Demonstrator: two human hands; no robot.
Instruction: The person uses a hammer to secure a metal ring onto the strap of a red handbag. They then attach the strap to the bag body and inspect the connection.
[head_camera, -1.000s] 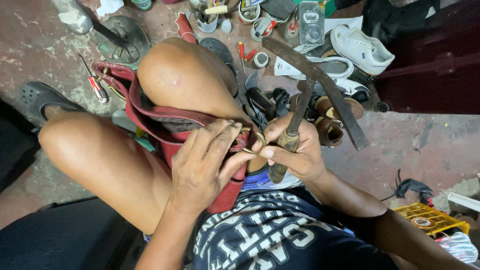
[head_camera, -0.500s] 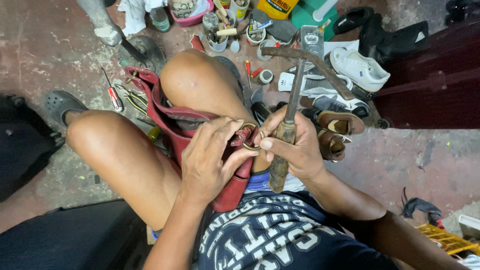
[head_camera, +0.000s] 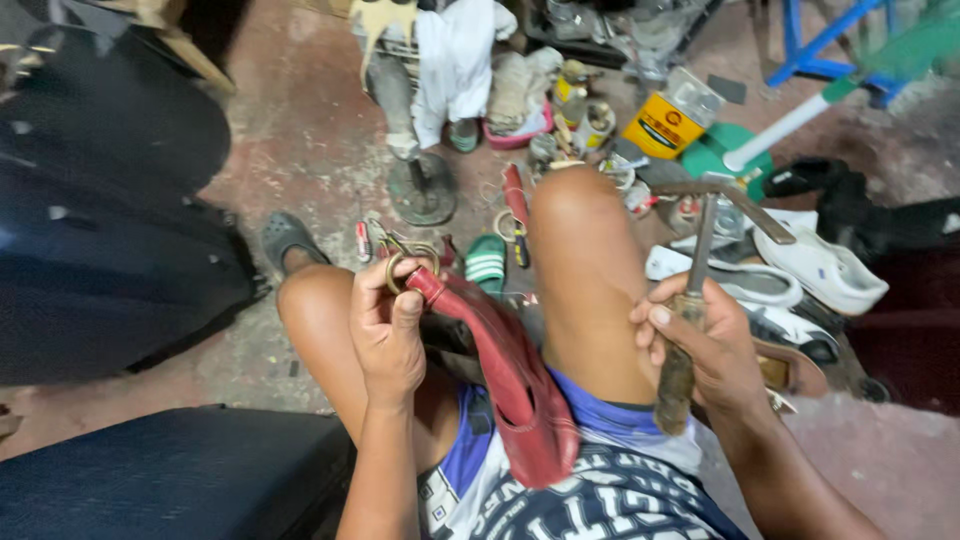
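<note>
Red leather bag (head_camera: 510, 385) lies draped between the person's bare knees, its lower end on the lap against the printed shirt (head_camera: 570, 500), its upper end lifted above the left knee. Left hand (head_camera: 388, 325) is closed on that upper end, thumb and fingers pinching the strap just below a brass ring (head_camera: 410, 265) that stands up out of the fist. Right hand (head_camera: 700, 350) is wrapped tight round the wooden handle of a hammer (head_camera: 700, 270), held upright just beyond the right knee and well apart from the bag; its metal head points up over the white shoes (head_camera: 800, 270) on the floor. Beyond the bag, past the knees, stand a metal shoe stand (head_camera: 415, 150), a yellow can (head_camera: 660, 125) and a green sandal (head_camera: 487, 262)
</note>
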